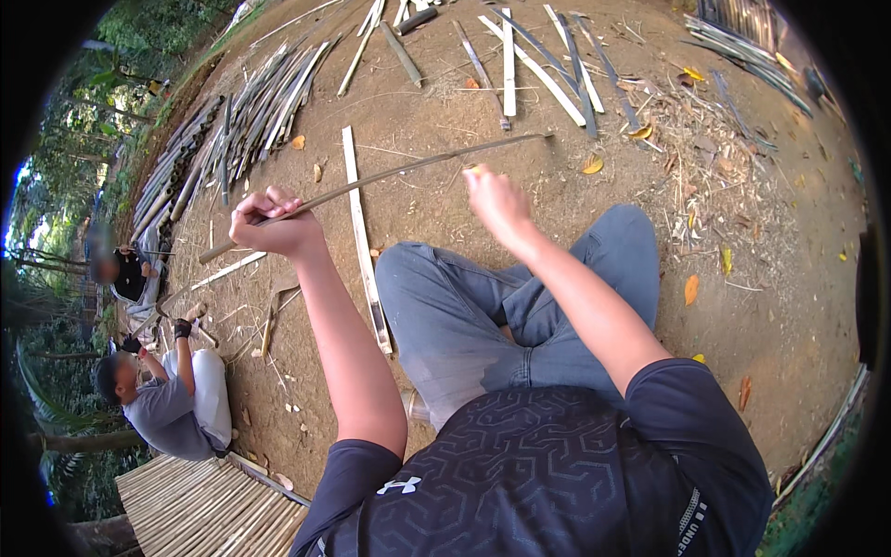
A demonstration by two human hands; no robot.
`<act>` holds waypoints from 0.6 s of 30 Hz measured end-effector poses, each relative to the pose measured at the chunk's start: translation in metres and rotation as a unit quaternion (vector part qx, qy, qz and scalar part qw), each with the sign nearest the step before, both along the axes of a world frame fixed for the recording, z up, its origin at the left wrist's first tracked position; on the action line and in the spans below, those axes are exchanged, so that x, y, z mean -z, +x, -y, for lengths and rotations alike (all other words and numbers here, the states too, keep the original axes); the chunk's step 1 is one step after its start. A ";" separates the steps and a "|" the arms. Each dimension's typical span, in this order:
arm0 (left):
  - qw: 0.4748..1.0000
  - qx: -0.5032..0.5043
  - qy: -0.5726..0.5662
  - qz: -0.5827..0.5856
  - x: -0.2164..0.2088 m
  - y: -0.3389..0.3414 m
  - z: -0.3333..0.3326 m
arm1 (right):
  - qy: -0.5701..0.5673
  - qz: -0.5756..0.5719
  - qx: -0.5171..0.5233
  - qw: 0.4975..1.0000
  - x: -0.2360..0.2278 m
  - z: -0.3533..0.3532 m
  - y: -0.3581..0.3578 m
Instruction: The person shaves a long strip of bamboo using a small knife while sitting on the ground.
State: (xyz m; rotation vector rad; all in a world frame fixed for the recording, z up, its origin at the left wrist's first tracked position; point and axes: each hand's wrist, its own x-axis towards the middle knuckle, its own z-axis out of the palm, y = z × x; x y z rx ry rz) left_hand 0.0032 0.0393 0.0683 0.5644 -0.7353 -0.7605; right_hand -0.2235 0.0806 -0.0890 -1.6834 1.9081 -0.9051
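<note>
My left hand (277,223) is raised in front of me, its fingers closed around a long, thin brown bamboo strip (399,171). The strip slants up to the right, its short end sticking out left of the hand and its far end past my right hand. My right hand (499,204) is just below that far part, apart from the strip. Its fingers are drawn together and slightly blurred; a small yellowish spot shows at their tips, too unclear to name. Under the strip, a pale split bamboo slat (358,227) lies on the ground beside my left knee.
A big pile of bamboo strips (269,102) lies at the far left, and loose slats (509,65) are scattered ahead. Shavings (691,167) cover the ground at right. Another person (181,399) in dark gloves sits at left near a slatted bamboo mat (200,501).
</note>
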 end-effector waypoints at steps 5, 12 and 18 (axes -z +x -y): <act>0.999 0.011 -0.034 0.026 0.005 0.013 0.000 | -0.063 -0.080 -0.009 0.995 -0.008 -0.015 0.012; 0.997 0.018 -0.065 0.040 0.006 0.019 0.008 | -0.026 0.009 0.018 0.999 0.004 -0.002 -0.005; 0.999 -0.001 -0.024 0.022 0.007 0.017 0.013 | 0.109 -0.004 0.106 0.988 0.035 0.025 -0.050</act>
